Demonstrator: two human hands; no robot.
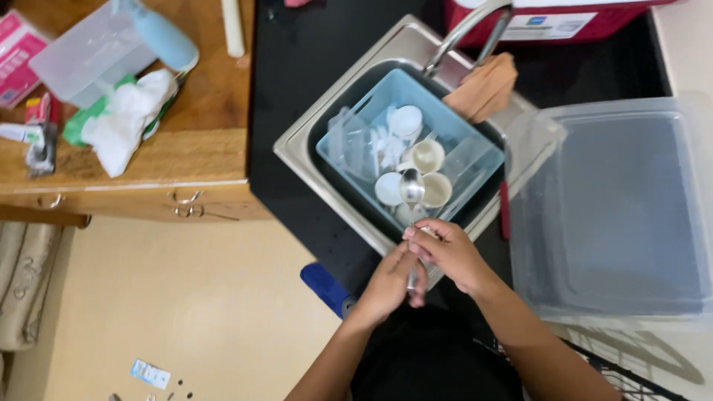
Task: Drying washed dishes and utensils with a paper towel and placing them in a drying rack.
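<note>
Spoon (411, 187) was what both hands worked on, its bowl held out over the pale blue tub (469, 151) in the steel sink (297, 145), I judged so that drips fell there. Going from the left, a wooden surface (197, 160) carried a clear container (82, 56) and a crumpled white cloth (126, 119), well apart from the sink. My left hand (390, 286) was curled shut around the spoon's handle from below; my right hand (445, 252) pinched the handle just above it. Cups (428, 156) and lids crowded the tub beneath the spoon, leaving little room inside. To the right, a large clear bin (616, 215) lay beside the sink rim, offering open space.
</note>
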